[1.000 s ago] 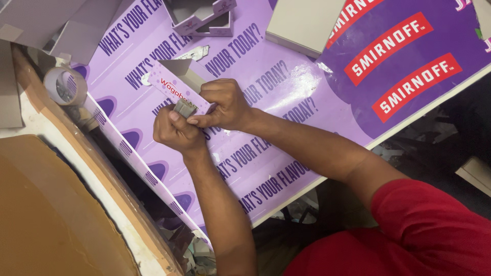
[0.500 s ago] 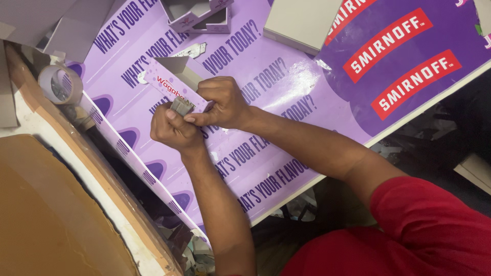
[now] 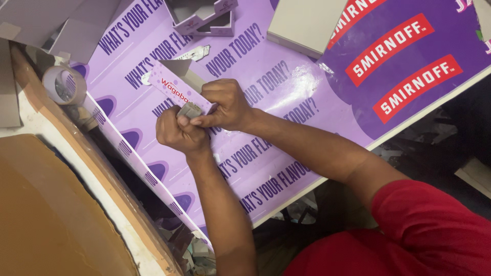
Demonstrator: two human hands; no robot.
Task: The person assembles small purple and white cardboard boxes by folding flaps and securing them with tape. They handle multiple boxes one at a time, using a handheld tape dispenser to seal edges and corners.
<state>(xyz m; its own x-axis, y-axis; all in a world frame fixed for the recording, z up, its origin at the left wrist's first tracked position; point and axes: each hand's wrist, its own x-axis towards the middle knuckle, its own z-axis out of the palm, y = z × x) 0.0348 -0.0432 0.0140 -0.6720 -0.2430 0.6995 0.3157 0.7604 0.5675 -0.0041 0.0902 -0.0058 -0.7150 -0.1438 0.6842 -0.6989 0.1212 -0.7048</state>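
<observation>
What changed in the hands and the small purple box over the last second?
Almost nothing. The left hand and right hand keep pinching the grey flap end of the small purple cardboard box, which sits at the same tilt on the purple printed sheet. Nothing was taken hold of or let go. The roll of clear tape stayed put.

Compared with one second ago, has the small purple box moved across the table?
No. The small purple box lies over the same lettering of the printed purple sheet as before, held by the left hand and right hand.
</observation>
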